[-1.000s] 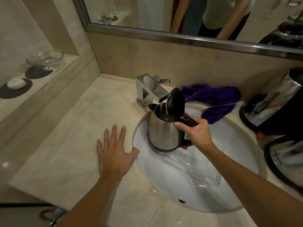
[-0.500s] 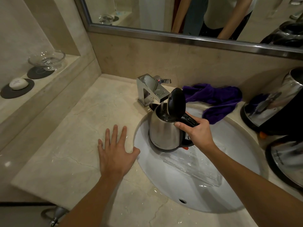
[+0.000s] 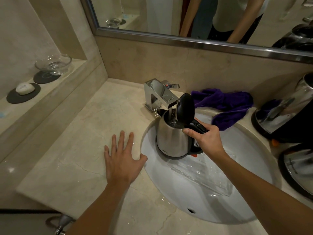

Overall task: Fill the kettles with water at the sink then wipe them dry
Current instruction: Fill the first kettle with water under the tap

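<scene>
The black handle of a steel kettle (image 3: 171, 139) is gripped by the curled fingers (image 3: 188, 132) of the right hand (image 3: 209, 140), the thumb laid along the top of the handle. The kettle is held upright over the far left part of the white sink (image 3: 211, 197), its black lid (image 3: 185, 110) raised on its hinge, and a thin stream of water is seen falling into its open mouth from the chrome tap (image 3: 158, 94) just behind it. Water is visible inside the kettle, and a sheet of water lies in the basin below.

The left hand (image 3: 122, 159) is laid flat on the wet marble tabletop (image 3: 81, 146), fingers straight and spread, holding nothing, with the thumb at the sink's left rim.

A purple cloth (image 3: 225, 106) is bunched on the far edge of the sink, right of the tap. Two more steel kettles are seen at the right edge, one far (image 3: 286, 109) and one nearer (image 3: 299, 168), both partly cut off. On the ledge at far left, a glass dish (image 3: 53, 64) and a white soap (image 3: 25, 88) are each set on a dark round mat.
</scene>
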`<state>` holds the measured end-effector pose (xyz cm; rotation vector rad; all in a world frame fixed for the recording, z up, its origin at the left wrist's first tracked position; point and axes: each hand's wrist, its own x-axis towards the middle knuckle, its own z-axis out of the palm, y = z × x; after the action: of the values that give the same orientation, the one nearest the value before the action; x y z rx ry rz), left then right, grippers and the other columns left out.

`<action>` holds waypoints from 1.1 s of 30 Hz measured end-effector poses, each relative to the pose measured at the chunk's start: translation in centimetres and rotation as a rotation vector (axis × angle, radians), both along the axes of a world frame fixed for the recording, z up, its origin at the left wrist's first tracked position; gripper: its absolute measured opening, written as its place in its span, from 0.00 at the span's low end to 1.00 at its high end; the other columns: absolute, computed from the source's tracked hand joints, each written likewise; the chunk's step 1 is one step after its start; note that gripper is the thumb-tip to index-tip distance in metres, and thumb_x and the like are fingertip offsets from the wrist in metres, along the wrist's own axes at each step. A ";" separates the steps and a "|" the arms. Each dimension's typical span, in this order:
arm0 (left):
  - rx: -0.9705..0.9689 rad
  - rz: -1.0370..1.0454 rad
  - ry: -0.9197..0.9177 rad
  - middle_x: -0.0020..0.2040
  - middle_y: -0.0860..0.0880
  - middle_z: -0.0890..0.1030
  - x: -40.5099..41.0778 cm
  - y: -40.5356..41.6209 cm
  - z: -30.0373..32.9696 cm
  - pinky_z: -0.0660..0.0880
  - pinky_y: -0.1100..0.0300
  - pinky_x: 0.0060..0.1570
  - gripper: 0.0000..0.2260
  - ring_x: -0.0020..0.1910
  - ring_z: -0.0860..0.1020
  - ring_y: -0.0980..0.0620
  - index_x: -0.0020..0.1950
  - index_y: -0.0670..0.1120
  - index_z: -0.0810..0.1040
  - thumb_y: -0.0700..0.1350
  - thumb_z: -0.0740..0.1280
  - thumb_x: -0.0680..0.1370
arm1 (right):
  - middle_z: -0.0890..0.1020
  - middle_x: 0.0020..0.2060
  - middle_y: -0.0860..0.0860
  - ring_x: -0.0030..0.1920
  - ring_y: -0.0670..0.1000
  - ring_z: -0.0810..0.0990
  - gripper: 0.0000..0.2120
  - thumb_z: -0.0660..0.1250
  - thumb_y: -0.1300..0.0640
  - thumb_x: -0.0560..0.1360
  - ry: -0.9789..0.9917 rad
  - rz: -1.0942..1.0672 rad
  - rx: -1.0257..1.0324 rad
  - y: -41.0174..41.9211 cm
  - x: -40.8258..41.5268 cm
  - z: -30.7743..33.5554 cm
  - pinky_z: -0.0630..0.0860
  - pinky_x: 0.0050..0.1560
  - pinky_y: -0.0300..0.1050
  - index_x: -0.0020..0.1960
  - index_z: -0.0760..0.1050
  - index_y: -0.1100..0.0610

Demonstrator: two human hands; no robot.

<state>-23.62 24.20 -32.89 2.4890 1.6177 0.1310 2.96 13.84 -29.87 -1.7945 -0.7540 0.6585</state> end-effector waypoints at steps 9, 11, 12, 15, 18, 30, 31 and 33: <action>-0.012 0.002 0.011 0.84 0.52 0.42 0.0 -0.1 0.3 0.43 0.42 0.79 0.41 0.82 0.40 0.48 0.83 0.59 0.43 0.70 0.46 0.71 | 0.86 0.57 0.49 0.61 0.52 0.82 0.40 0.76 0.37 0.61 -0.003 0.007 -0.008 -0.1 -0.1 0.3 0.79 0.65 0.57 0.71 0.78 0.51; -0.015 0.002 0.009 0.84 0.52 0.42 0.1 -0.1 0.3 0.43 0.42 0.79 0.41 0.82 0.40 0.48 0.83 0.59 0.44 0.70 0.47 0.71 | 0.85 0.57 0.49 0.61 0.52 0.82 0.40 0.77 0.38 0.62 -0.002 0.005 -0.009 0.0 -0.1 0.2 0.80 0.65 0.57 0.71 0.78 0.51; -0.014 0.002 0.005 0.84 0.51 0.43 0.1 -0.1 0.3 0.43 0.42 0.79 0.41 0.82 0.40 0.48 0.83 0.59 0.44 0.69 0.48 0.72 | 0.85 0.57 0.49 0.61 0.52 0.82 0.40 0.77 0.38 0.62 0.000 0.004 -0.009 0.0 -0.1 0.2 0.80 0.65 0.57 0.71 0.78 0.51; -0.007 -0.006 -0.006 0.84 0.51 0.43 0.0 -0.1 0.3 0.43 0.41 0.79 0.40 0.82 0.41 0.47 0.83 0.58 0.45 0.68 0.54 0.75 | 0.86 0.57 0.49 0.61 0.52 0.82 0.40 0.77 0.37 0.62 -0.004 0.003 -0.007 0.0 -0.1 0.1 0.80 0.65 0.57 0.71 0.78 0.51; -0.011 -0.003 0.003 0.84 0.51 0.42 0.1 -0.1 0.3 0.42 0.42 0.79 0.39 0.82 0.40 0.48 0.83 0.58 0.43 0.67 0.57 0.77 | 0.86 0.57 0.48 0.62 0.52 0.82 0.40 0.77 0.37 0.61 -0.002 -0.001 -0.005 -0.1 0.0 0.2 0.79 0.66 0.57 0.70 0.79 0.51; -0.014 -0.003 -0.002 0.84 0.51 0.42 0.1 -0.1 0.4 0.42 0.42 0.79 0.39 0.82 0.39 0.48 0.83 0.58 0.43 0.67 0.58 0.77 | 0.85 0.57 0.49 0.61 0.51 0.82 0.39 0.76 0.38 0.62 -0.011 0.000 -0.006 0.0 -0.1 0.2 0.79 0.66 0.57 0.71 0.78 0.51; -0.012 -0.001 -0.006 0.84 0.51 0.42 0.1 -0.1 0.4 0.42 0.42 0.79 0.39 0.82 0.40 0.48 0.83 0.58 0.44 0.67 0.57 0.77 | 0.86 0.57 0.49 0.61 0.51 0.82 0.40 0.76 0.38 0.62 -0.011 0.003 -0.006 0.0 -0.1 0.2 0.79 0.66 0.57 0.71 0.78 0.51; -0.008 -0.005 0.005 0.84 0.51 0.43 0.0 -0.1 0.3 0.43 0.42 0.79 0.39 0.82 0.40 0.47 0.83 0.58 0.44 0.69 0.54 0.76 | 0.86 0.57 0.49 0.61 0.51 0.82 0.40 0.77 0.38 0.62 -0.012 0.002 -0.005 0.0 -0.1 0.2 0.79 0.66 0.56 0.71 0.78 0.51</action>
<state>-23.58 24.10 -32.55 2.4886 1.6108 0.1176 2.84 13.82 -29.65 -1.8037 -0.7629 0.6525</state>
